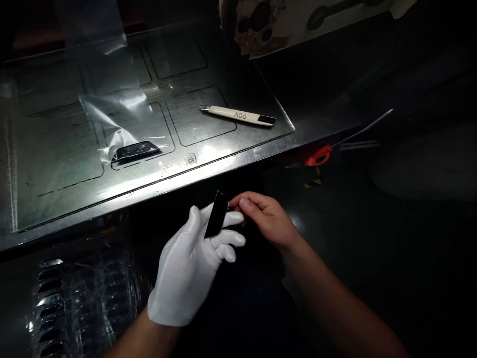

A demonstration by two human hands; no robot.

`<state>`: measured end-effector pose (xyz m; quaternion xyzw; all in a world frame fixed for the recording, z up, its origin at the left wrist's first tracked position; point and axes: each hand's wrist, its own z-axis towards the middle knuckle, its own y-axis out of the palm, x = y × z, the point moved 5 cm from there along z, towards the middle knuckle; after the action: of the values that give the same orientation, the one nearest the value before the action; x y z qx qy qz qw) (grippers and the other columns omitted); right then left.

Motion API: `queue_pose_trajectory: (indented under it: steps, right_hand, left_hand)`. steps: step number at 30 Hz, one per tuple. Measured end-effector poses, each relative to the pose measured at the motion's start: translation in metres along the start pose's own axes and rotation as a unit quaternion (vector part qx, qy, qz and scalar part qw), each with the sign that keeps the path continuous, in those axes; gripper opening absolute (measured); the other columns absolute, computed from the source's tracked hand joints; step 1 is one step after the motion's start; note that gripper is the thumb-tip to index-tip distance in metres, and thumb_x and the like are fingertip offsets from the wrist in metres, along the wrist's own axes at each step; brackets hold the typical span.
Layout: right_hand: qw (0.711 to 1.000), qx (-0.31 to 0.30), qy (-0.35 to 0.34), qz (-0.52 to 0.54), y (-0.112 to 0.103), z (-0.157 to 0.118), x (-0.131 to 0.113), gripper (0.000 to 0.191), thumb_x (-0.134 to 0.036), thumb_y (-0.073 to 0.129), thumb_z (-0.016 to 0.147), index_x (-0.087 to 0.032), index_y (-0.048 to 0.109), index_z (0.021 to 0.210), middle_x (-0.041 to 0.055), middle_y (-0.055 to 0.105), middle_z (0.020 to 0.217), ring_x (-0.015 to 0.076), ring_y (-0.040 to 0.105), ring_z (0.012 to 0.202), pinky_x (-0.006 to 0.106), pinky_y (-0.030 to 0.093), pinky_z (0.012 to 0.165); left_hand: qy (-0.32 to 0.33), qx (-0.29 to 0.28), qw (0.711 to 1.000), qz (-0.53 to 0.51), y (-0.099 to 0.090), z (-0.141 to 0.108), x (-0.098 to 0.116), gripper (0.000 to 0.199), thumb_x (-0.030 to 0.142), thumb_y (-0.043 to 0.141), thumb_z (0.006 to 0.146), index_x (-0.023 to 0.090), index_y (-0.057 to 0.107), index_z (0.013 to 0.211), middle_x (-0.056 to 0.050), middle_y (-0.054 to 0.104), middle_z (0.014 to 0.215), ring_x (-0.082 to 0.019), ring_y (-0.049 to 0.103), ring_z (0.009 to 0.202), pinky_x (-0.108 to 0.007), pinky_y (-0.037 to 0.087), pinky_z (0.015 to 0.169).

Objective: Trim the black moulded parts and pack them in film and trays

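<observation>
My left hand [197, 253], in a white glove, holds a small flat glossy black piece [216, 215] with slanted ends, tilted up between the thumb and the fingers. Bare and ungloved, my right hand [266, 217] is at the far edge of that piece, its thumb and forefinger pinched together. Whatever sits between those fingertips is too small or hidden to make out. Beyond my hands, a similar black piece [136, 151] lies on the metal plate [201, 117] with clear film [122, 114] over and behind it.
A pale craft knife [238, 115] marked A06 lies on the plate, blade to the left. Clear trays [85, 298] with rows of black pieces stand at the lower left. A red-handled tool [319, 156] is near the table edge. A worn machine part [290, 25] overhangs the back.
</observation>
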<state>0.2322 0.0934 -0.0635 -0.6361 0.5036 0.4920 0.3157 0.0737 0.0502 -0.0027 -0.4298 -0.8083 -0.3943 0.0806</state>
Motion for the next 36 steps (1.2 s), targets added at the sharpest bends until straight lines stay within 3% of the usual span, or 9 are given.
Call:
queue_pose_trajectory:
  steps: [13,17,22,36]
  right_hand:
    - [0.998,-0.056,0.005,0.013,0.035,0.0,-0.004,0.021,-0.042,0.064,0.101,-0.024,0.076,0.101,-0.0034,0.069,0.081,0.0082,0.059,0.066,0.019,0.049,0.062]
    - [0.998,-0.066,0.01,0.006,0.042,0.002,-0.006,0.02,-0.041,0.066,0.099,-0.023,0.075,0.102,-0.0023,0.07,0.082,0.0091,0.06,0.066,0.02,0.05,0.062]
    - [0.997,-0.071,0.016,-0.008,0.045,0.002,-0.007,0.022,-0.042,0.066,0.099,-0.022,0.074,0.1,-0.0002,0.072,0.085,0.011,0.062,0.07,0.021,0.052,0.064]
    - [0.996,-0.076,0.05,-0.014,0.043,-0.002,0.005,0.024,-0.044,0.064,0.099,-0.022,0.073,0.098,0.0011,0.07,0.088,0.0144,0.063,0.076,0.026,0.053,0.069]
  left_hand:
    - [0.033,-0.014,0.998,-0.044,-0.016,-0.022,0.013,0.046,0.043,0.046,0.105,0.011,0.069,0.128,-0.021,0.072,0.126,-0.022,0.075,0.082,-0.028,0.061,0.067]
    - [0.036,-0.015,0.997,-0.061,-0.018,-0.026,0.019,0.045,0.041,0.045,0.106,0.01,0.069,0.127,-0.021,0.075,0.121,-0.022,0.076,0.079,-0.027,0.062,0.068]
    - [0.003,-0.001,0.996,-0.087,-0.02,-0.027,0.02,0.046,0.042,0.044,0.106,0.009,0.066,0.13,-0.022,0.076,0.114,-0.023,0.077,0.079,-0.027,0.062,0.067]
    - [-0.006,0.001,0.997,-0.08,-0.016,-0.027,0.022,0.051,0.046,0.044,0.105,0.008,0.064,0.132,-0.022,0.075,0.113,-0.022,0.076,0.08,-0.026,0.06,0.069]
